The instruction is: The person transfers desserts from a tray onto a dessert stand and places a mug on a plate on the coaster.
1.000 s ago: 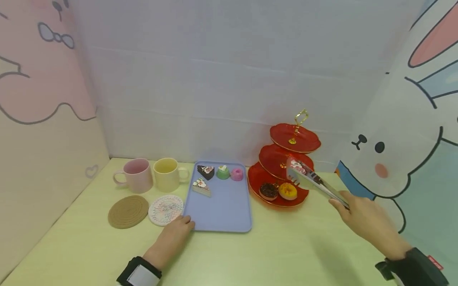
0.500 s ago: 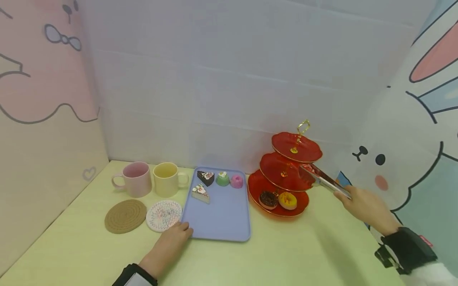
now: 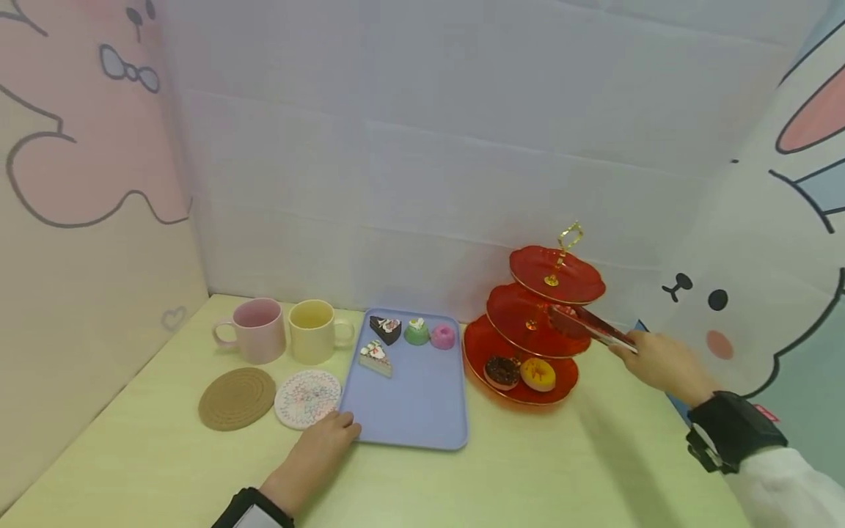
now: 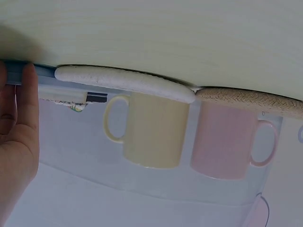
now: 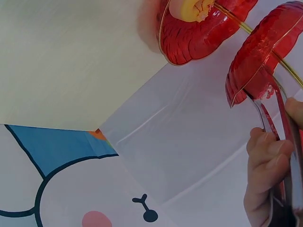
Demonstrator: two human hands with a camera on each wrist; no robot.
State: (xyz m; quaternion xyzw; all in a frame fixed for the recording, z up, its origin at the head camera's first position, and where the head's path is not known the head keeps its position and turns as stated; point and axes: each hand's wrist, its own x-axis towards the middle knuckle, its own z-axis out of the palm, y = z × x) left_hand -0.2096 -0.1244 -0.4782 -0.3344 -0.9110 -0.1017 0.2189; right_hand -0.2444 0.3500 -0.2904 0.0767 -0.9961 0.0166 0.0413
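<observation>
My left hand point(image 3: 322, 449) grips the near left corner of the lilac tray point(image 3: 422, 411); the left wrist view shows the fingers at the tray's edge. On the tray stand a dark cake slice point(image 3: 386, 329), a white cake slice point(image 3: 375, 357), a green dessert point(image 3: 416, 332) and a pink ring-shaped one point(image 3: 442, 336). My right hand point(image 3: 663, 364) holds metal tongs point(image 3: 610, 336), their tips over the middle tier of the red three-tier stand point(image 3: 515, 326). A small red-and-white cake piece point(image 3: 565, 315) sits at the tips, partly hidden by the tongs and the top tier.
A chocolate donut point(image 3: 502, 372) and a yellow donut point(image 3: 538, 375) lie on the stand's bottom tier. Left of the tray are a pink mug point(image 3: 260, 334), a yellow mug point(image 3: 312, 334), a brown coaster point(image 3: 236, 398) and a white patterned coaster point(image 3: 308, 399). A wall stands behind.
My right hand has brought the tongs and cake piece from in front of the stand into the middle tier, under the top one. The left hand stays on the tray corner.
</observation>
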